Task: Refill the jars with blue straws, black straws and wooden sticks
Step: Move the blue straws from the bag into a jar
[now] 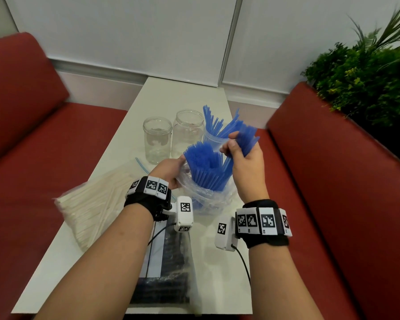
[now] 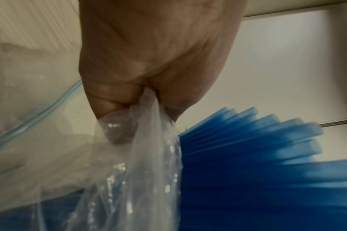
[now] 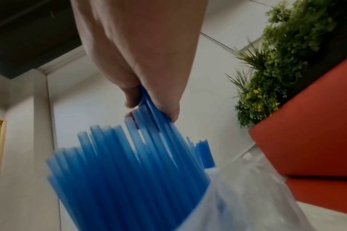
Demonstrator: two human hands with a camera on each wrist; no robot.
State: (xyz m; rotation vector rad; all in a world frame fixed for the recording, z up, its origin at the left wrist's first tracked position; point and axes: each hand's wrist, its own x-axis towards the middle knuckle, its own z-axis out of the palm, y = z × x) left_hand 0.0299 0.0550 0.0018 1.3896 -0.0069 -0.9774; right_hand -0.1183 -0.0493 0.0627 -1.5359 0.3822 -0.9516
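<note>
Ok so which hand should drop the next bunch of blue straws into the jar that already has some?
Right. The right hand already grips a bunch of blue straws beside that jar, while the left hand is pinching the plastic bag.

Cafe or restaurant booth: two red benches (image 1: 346,172) facing across a narrow white table (image 1: 171,98), white wall panels (image 1: 125,31), plant hedge (image 1: 367,72) behind right bench.

The white desk (image 1: 171,93) is laid with three jars (image 1: 157,139) at 12 o'clock, wooden sticks (image 1: 90,204) at 9, black straws (image 1: 169,269) at 6.
</note>
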